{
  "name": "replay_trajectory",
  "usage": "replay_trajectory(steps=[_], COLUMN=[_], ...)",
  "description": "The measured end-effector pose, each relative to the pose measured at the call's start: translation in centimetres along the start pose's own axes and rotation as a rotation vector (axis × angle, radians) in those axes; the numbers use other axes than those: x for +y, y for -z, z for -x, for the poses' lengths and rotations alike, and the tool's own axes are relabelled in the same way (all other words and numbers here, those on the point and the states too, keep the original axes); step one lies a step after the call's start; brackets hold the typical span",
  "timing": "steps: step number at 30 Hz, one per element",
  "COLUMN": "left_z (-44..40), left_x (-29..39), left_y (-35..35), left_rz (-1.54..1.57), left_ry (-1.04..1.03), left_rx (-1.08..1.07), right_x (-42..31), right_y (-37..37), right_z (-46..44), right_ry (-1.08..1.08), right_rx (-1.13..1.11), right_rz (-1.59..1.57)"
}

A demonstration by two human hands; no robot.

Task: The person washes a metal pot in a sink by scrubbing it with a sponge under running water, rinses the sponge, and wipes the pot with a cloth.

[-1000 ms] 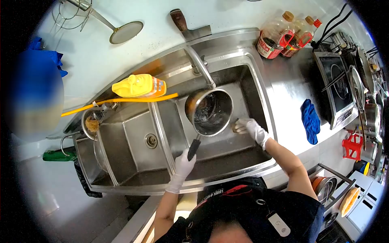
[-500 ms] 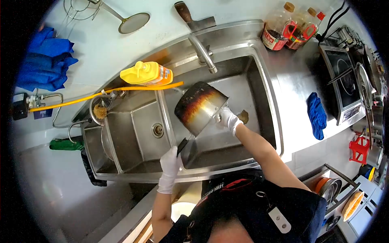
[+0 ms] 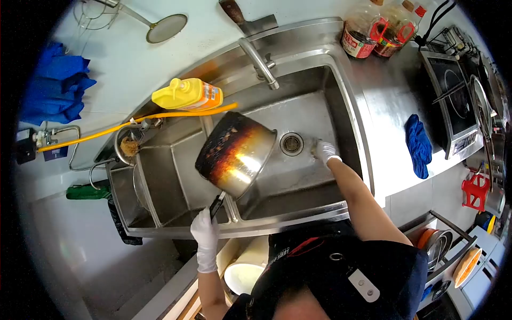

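Observation:
My left hand (image 3: 205, 230), in a white glove, is closed around the black handle of a metal saucepan (image 3: 237, 154). Dark scorch marks and orange-brown heat stains cover the pan's outside. It is tilted over the divider of the steel sink (image 3: 277, 197). My right hand (image 3: 325, 151), also gloved, is low in the right basin, to the right of the drain (image 3: 292, 144). Its fingers are bent together at the basin floor, where a small brownish patch shows at the fingertips; what they hold is mostly hidden.
A faucet (image 3: 261, 65) reaches over the right basin. A yellow bottle (image 3: 188, 95) and a yellow hose (image 3: 176, 113) lie at the back. A cleaver (image 3: 248, 18) rests behind the sink. Blue gloves or cloth (image 3: 418, 146) lie on the right counter beside an induction cooker (image 3: 452, 101).
My left hand has moved the saucepan left and turned it. My right hand has left the pan and come down where a brown piece lay in the basin. The drain is uncovered.

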State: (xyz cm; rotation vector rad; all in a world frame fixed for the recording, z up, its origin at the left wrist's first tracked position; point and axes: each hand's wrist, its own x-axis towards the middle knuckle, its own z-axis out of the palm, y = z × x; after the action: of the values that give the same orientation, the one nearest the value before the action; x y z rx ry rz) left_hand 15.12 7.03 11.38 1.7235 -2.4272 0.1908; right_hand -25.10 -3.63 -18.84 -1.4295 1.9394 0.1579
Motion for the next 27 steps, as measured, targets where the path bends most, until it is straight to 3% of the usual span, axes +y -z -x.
replay_trajectory(steps=[4,7,11,12,15,18,22,25,27], left_z=[1.9,3.8,5.4,6.1,7.2,8.2,9.6,10.5,11.6], left_x=[1.0,1.8,3.1,3.1,3.5,3.3,2.8,2.3,1.4], left_y=[-0.4,-1.4,-2.3,-2.4,-2.0,-1.6,-0.7,-0.1,0.0], left_rz=[0.038,0.029,0.056,0.066,0.068,0.050,0.111,0.076,0.036], left_ry=[0.119,0.196,0.320,0.352,0.422,0.518,0.629,0.698,0.709], left_rx=[0.016,0.035,0.046,0.035,0.055,0.085,0.166,0.197,0.207], right_x=[0.9,0.7,-0.7,-0.5,-1.9,-9.1,-14.5,-18.5,-18.9], right_y=[-0.3,-5.0,-6.8,-7.8,-8.1,1.7,11.3,19.1,20.5], right_z=[0.5,-0.4,-1.3,-1.7,-2.5,0.5,2.7,8.7,9.7], right_ry=[-0.058,0.097,0.114,0.067,0.068,-0.033,0.498,0.458,0.497], right_rx=[0.056,0.207,-0.048,0.059,0.012,0.076,-0.058,-0.172,-0.307], right_rz=[0.047,0.219,0.243,-0.058,-0.357,-0.583,-1.070,-1.213,-1.370])
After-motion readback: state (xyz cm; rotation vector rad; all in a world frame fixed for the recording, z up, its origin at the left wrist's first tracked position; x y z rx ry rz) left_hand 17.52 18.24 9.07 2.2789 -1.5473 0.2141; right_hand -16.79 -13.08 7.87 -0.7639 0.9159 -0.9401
